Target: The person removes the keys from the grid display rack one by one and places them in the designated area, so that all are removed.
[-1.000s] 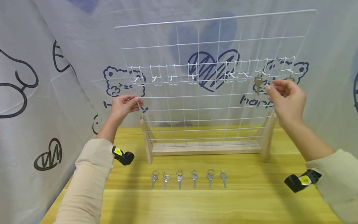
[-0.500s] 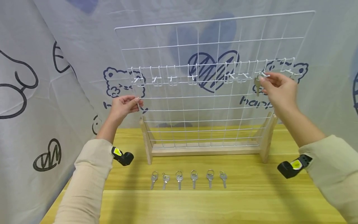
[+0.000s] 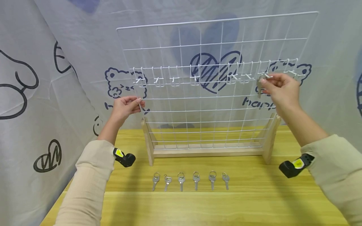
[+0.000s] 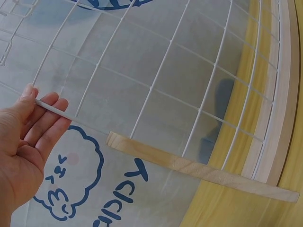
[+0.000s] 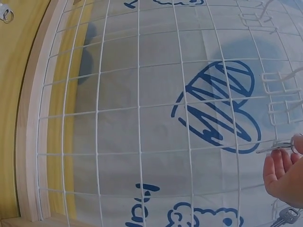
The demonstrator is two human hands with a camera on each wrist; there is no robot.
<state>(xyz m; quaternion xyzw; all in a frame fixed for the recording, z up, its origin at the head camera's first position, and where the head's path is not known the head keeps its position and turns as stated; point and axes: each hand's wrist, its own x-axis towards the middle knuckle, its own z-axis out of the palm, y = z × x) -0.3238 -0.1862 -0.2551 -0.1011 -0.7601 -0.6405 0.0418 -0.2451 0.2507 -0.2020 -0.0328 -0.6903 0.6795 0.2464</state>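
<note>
My left hand (image 3: pixel 125 108) pinches the left edge wire of a white wire grid panel (image 3: pixel 217 20) between thumb and fingers; the left wrist view shows this hold (image 4: pixel 40 125) from close by. Over at the right, my right hand (image 3: pixel 285 92) pinches a key (image 3: pixel 259 90) at a white hook (image 3: pixel 266 75). The key hangs blade down, its ring partly hidden by the hook and fingers. In the right wrist view that key (image 5: pixel 274 147) lies against the fingers. A second key (image 5: pixel 287 216) hangs beside the hand there; in the head view the hand mostly covers it.
Several keys with rings, one of them a silver key (image 3: pixel 181 180), lie in a row on the wooden table (image 3: pixel 198 207). Several white hooks, such as a hook (image 3: pixel 195 78), hang along the grid. A wooden stand (image 3: pixel 207 153) supports it. Patterned cloth (image 3: pixel 70 94) surrounds the table.
My right hand has moved left and slightly up, from beside the hanging key to holding it, and the key has shifted slightly. My left hand stays on the grid edge.
</note>
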